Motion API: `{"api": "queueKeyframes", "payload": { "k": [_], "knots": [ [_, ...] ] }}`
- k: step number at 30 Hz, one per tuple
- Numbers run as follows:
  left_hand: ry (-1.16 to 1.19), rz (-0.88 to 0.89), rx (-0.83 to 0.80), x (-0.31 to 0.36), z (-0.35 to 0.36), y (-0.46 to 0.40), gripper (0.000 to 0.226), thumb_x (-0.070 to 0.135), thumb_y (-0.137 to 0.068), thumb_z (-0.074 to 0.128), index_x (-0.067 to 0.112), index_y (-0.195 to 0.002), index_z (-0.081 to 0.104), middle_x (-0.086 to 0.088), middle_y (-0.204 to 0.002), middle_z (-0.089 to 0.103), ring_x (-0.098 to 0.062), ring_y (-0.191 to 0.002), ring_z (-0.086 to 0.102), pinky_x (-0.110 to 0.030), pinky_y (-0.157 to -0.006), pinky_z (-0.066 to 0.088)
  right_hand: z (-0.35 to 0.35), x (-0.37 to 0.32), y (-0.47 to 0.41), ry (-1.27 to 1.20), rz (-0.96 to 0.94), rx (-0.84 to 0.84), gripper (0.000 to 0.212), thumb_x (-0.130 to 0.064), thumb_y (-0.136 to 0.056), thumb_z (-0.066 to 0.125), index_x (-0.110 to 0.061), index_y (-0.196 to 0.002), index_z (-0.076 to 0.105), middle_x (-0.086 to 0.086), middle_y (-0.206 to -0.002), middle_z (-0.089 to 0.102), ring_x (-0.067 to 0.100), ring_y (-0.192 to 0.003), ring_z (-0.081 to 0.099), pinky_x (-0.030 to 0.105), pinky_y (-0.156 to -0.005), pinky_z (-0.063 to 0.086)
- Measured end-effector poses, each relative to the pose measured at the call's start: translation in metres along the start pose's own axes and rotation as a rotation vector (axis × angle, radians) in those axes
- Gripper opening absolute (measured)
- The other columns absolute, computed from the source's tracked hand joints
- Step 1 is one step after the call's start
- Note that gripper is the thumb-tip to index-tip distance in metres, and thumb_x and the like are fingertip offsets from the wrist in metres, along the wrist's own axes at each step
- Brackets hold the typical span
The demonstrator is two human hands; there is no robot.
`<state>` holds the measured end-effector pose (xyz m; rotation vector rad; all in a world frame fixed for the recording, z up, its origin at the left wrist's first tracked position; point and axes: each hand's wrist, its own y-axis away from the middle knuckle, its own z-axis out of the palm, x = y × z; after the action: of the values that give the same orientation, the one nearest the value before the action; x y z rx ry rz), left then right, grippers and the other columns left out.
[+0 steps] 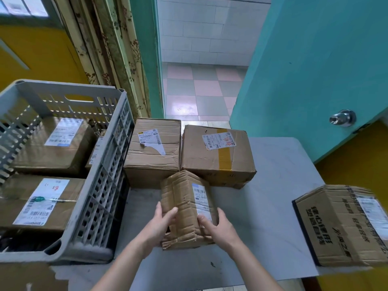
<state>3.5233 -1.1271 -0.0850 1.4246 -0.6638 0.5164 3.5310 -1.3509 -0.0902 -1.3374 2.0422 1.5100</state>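
Observation:
A small, crumpled cardboard parcel point(184, 206) with a white shipping label sits tilted on the white table point(273, 206), in front of me. My left hand point(160, 224) grips its left side, fingers curled over the top edge. My right hand point(218, 226) grips its right side, thumb on the label. Behind the parcel stand two larger cardboard boxes side by side: the left box point(152, 152) with a torn label, and the right box point(217, 154) with yellow tape and red writing.
A grey slatted plastic crate point(100, 185) at the left holds several labelled parcels. Another printed carton point(344, 225) lies at the table's right edge. A teal door point(304, 70) with a metal knob point(342, 118) stands open at the right; a tiled floor lies beyond.

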Motion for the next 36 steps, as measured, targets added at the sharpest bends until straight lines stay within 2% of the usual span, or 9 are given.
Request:
{"api": "queueKeyframes", "payload": {
  "k": [2, 3, 6, 11, 14, 19, 26, 30, 36],
  "knots": [
    [-0.178, 0.062, 0.047, -0.002, 0.0, -0.004, 0.127, 0.087, -0.065, 0.067, 0.043, -0.161, -0.004, 0.006, -0.164, 0.034, -0.017, -0.143, 0.045, -0.046, -0.118, 0.04, 0.001, 0.001, -0.002, 0.066, -0.013, 0.052, 0.102, -0.068, -0.085, 0.068, -0.017, -0.162, 0.025, 0.006, -0.16, 0.041, 0.023, -0.144, 0.043, 0.036, -0.117, 0.036],
    [-0.229, 0.093, 0.062, -0.004, -0.001, -0.007, 0.133, 0.089, -0.063, 0.067, 0.038, -0.162, -0.005, 0.006, -0.168, 0.023, -0.016, -0.149, 0.035, -0.042, -0.122, 0.033, 0.001, 0.001, -0.003, 0.088, -0.01, 0.066, 0.096, -0.068, -0.084, 0.07, -0.019, -0.158, 0.033, 0.006, -0.156, 0.047, 0.023, -0.139, 0.049, 0.036, -0.115, 0.04],
    [-0.294, 0.063, 0.03, -0.007, 0.0, -0.009, 0.113, 0.08, -0.077, 0.063, 0.032, -0.164, 0.01, 0.007, -0.168, 0.021, -0.016, -0.15, 0.032, -0.038, -0.123, 0.03, -0.001, 0.003, -0.001, 0.098, -0.024, 0.093, 0.076, -0.064, -0.082, 0.073, -0.025, -0.144, 0.05, 0.0, -0.138, 0.059, 0.017, -0.121, 0.058, 0.035, -0.104, 0.049],
    [-0.253, 0.061, 0.031, -0.014, 0.002, -0.007, 0.063, 0.044, -0.1, 0.056, 0.047, -0.156, 0.027, 0.015, -0.141, 0.06, -0.01, -0.123, 0.06, -0.037, -0.105, 0.05, -0.001, 0.003, 0.004, 0.075, -0.011, 0.083, 0.051, -0.051, -0.088, 0.074, -0.026, -0.128, 0.052, -0.007, -0.124, 0.063, 0.012, -0.11, 0.06, 0.033, -0.098, 0.052],
    [-0.29, 0.083, 0.09, -0.019, 0.004, -0.01, 0.06, 0.03, -0.103, 0.053, 0.049, -0.154, 0.028, 0.013, -0.142, 0.06, -0.014, -0.125, 0.059, -0.046, -0.107, 0.05, 0.001, 0.001, 0.007, 0.093, -0.009, 0.055, 0.046, -0.045, -0.09, 0.074, -0.026, -0.123, 0.048, -0.005, -0.125, 0.064, 0.012, -0.108, 0.059, 0.033, -0.098, 0.051],
    [-0.301, 0.085, 0.108, -0.01, 0.01, 0.002, 0.063, 0.022, -0.103, 0.052, 0.046, -0.156, 0.026, 0.01, -0.139, 0.061, -0.016, -0.121, 0.06, -0.046, -0.104, 0.052, -0.003, -0.001, 0.012, 0.103, -0.042, 0.008, 0.073, -0.038, -0.092, 0.073, -0.027, -0.155, 0.036, -0.007, -0.143, 0.06, 0.014, -0.129, 0.056, 0.033, -0.108, 0.045],
    [-0.406, 0.224, 0.166, 0.008, 0.013, 0.016, 0.065, 0.029, -0.098, 0.054, 0.044, -0.155, 0.027, 0.013, -0.138, 0.063, -0.011, -0.126, 0.059, -0.036, -0.108, 0.047, -0.021, -0.016, 0.025, 0.069, -0.163, 0.115, 0.044, -0.046, -0.097, 0.063, -0.033, -0.138, 0.054, -0.02, -0.113, 0.067, 0.001, -0.103, 0.062, 0.025, -0.089, 0.053],
    [-0.408, 0.279, 0.224, 0.027, 0.018, 0.037, 0.067, 0.032, -0.098, 0.058, 0.039, -0.158, 0.028, 0.014, -0.141, 0.06, -0.012, -0.131, 0.055, -0.033, -0.109, 0.045, -0.033, -0.029, 0.034, 0.054, -0.24, 0.183, 0.04, -0.046, -0.097, 0.064, -0.034, -0.134, 0.057, -0.024, -0.105, 0.065, 0.001, -0.102, 0.062, 0.026, -0.089, 0.052],
    [-0.344, 0.413, 0.254, 0.055, 0.019, 0.064, 0.059, 0.03, -0.1, 0.062, 0.04, -0.152, 0.037, 0.012, -0.141, 0.057, -0.008, -0.124, 0.056, -0.028, -0.104, 0.044, -0.043, -0.046, 0.041, 0.011, -0.321, 0.223, 0.057, -0.051, -0.097, 0.063, -0.029, -0.148, 0.051, -0.008, -0.128, 0.066, 0.011, -0.114, 0.059, 0.037, -0.098, 0.056]
  ]
}}
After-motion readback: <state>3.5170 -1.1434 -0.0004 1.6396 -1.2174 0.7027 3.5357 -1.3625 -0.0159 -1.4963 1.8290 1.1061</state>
